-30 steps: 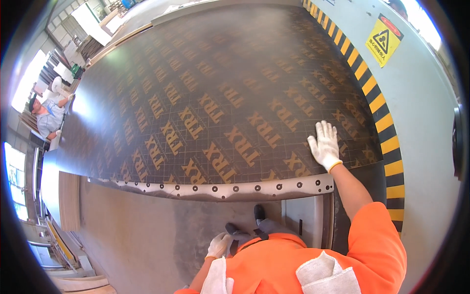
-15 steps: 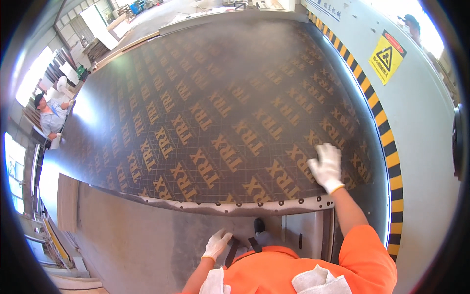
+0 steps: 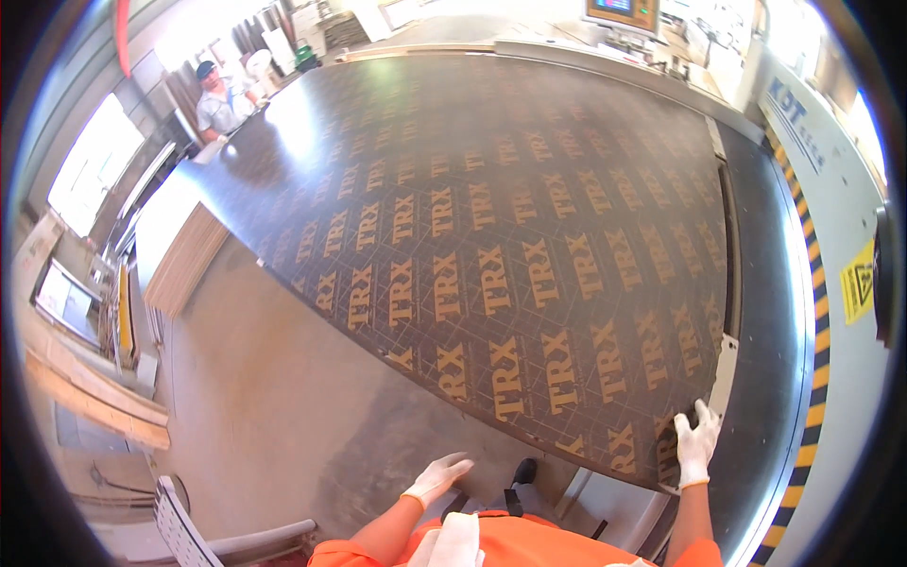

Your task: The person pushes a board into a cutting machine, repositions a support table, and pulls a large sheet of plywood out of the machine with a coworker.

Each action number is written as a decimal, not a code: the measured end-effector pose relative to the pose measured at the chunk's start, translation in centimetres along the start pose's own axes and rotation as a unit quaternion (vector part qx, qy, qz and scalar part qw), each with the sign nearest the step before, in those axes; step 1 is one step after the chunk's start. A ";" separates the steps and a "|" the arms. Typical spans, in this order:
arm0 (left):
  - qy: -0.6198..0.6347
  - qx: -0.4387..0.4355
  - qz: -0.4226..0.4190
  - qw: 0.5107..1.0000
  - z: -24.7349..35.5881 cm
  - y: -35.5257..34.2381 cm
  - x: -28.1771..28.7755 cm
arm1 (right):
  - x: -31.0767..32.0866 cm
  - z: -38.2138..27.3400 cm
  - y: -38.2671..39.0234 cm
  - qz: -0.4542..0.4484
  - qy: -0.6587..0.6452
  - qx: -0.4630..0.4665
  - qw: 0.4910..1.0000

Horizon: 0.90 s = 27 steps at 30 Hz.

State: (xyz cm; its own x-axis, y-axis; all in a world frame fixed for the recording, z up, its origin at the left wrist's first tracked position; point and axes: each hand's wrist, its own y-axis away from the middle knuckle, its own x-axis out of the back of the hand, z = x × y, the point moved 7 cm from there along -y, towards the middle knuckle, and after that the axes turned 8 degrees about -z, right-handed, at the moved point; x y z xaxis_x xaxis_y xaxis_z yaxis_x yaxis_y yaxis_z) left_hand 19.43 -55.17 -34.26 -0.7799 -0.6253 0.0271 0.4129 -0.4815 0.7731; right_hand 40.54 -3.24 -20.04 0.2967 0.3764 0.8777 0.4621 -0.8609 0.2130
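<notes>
A large dark brown panel [image 3: 510, 283], printed with repeated gold lettering, spreads across the middle. My right hand [image 3: 696, 446], in a white glove, touches its right edge near the closest corner, with thumb and fingers apart. Below the panel's slanting front edge, my left hand [image 3: 439, 477] hovers over the floor, also gloved. Its fingers are stretched out and nothing is in them.
A machine with a pale grey housing [image 3: 836, 161] and a black-and-yellow striped border [image 3: 820, 350] stands on the right, beside a dark bed [image 3: 765, 302]. Stacked boards [image 3: 184, 260] lie to the left. A person [image 3: 225, 104] stands at the panel's far left. A screen [image 3: 622, 11] is at the back.
The panel has turned and come away from the machine's right side, baring dark bed. My right hand has moved from its top to the right edge. My view has swung left.
</notes>
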 end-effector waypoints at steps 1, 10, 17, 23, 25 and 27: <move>0.133 -0.017 -0.048 0.990 0.0 -0.3 -3.8 | 0.5 1.6 0.2 -0.001 -0.020 0.000 1.000; 0.342 -0.058 -0.295 0.890 2.5 2.6 -26.1 | 0.7 10.7 5.0 -0.078 -0.170 0.066 0.980; 0.408 -0.054 -0.326 0.851 1.8 4.3 -34.4 | -0.8 11.8 7.8 -0.115 -0.162 0.110 0.974; 0.522 0.009 -0.178 0.834 3.1 0.6 -4.4 | -16.3 -20.3 14.3 -0.212 -0.329 0.108 0.914; 0.536 -0.033 -0.193 0.822 4.0 -2.2 5.0 | -20.7 -30.8 14.8 -0.228 -0.354 0.108 0.900; 0.588 -0.062 -0.098 0.800 4.8 -5.0 10.6 | -22.8 -37.0 13.8 -0.242 -0.407 0.094 0.876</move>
State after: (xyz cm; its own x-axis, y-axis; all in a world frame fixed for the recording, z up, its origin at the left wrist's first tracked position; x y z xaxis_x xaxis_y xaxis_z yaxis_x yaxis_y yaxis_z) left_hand 6.83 -56.43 -34.76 0.1167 -0.6403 -0.7592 0.4367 -0.6535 0.6183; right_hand 9.18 -36.36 -21.23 0.4896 0.8672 0.0912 0.8049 -0.4897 0.3352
